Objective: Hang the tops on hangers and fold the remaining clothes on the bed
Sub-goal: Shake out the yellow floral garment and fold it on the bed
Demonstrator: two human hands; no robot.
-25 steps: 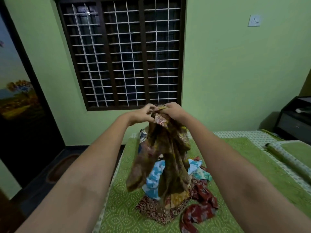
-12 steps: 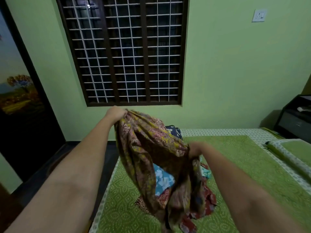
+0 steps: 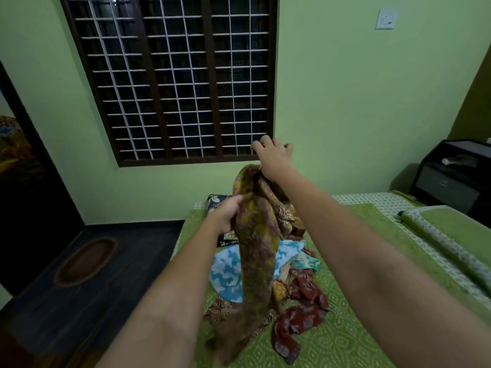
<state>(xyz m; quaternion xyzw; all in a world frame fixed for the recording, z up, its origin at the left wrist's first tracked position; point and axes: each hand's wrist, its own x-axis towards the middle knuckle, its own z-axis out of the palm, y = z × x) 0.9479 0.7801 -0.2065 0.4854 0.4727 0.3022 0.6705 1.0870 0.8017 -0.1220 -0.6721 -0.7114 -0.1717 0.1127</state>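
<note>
Brown-and-yellow printed garment hangs in a long bunched column over the bed, its top clamped in the grip of the left hand, with most of the cloth trailing below that grip toward the pile of clothes. Just above and beyond it, the right hand has its fingers spread apart, the wrist touching the garment's uppermost fold.
</note>
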